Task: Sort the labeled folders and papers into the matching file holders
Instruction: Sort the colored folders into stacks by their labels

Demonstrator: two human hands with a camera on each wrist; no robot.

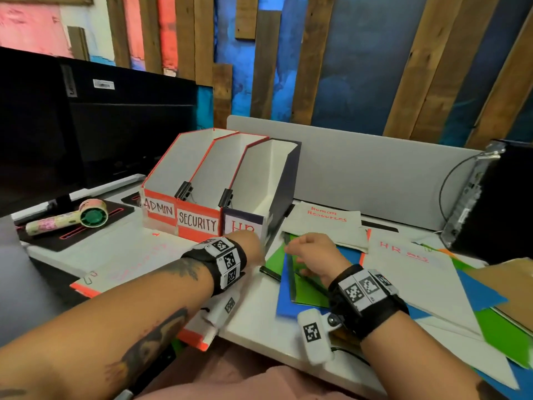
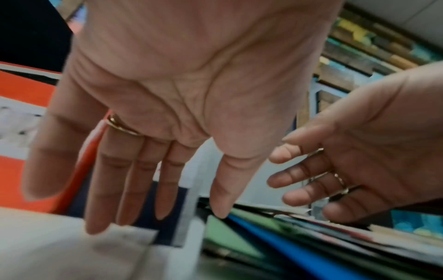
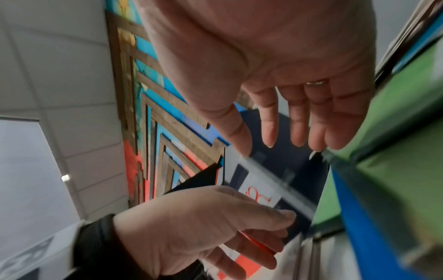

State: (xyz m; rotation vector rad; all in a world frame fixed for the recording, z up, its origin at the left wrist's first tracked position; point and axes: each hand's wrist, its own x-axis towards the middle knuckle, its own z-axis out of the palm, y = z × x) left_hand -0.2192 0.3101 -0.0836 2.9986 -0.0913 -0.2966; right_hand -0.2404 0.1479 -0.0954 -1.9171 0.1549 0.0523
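Note:
Three file holders stand side by side at the desk's middle: ADMIN [image 1: 159, 209], SECURITY [image 1: 197, 224] and the dark HR holder [image 1: 245, 225]. My left hand [image 1: 253, 240] hovers open in front of the HR holder [image 2: 167, 233], its fingers [image 2: 136, 189] straight and holding nothing. My right hand [image 1: 311, 252] is also open above a green folder [image 1: 307, 284] that lies on a blue folder [image 1: 285, 301]; its little finger [image 3: 335, 132] is at the green folder's edge [image 3: 395, 123]. A "Human Resources" paper [image 1: 326, 223], an "HR" paper [image 1: 409, 264] and a "Security" paper [image 1: 135, 255] lie flat.
A black monitor [image 1: 86, 125] and a pink tape dispenser [image 1: 72, 219] are at the left. A grey divider [image 1: 360, 163] runs along the back, with a black computer case [image 1: 501, 203] at the right. More blue, green and brown sheets [image 1: 507, 287] overlap at the right edge.

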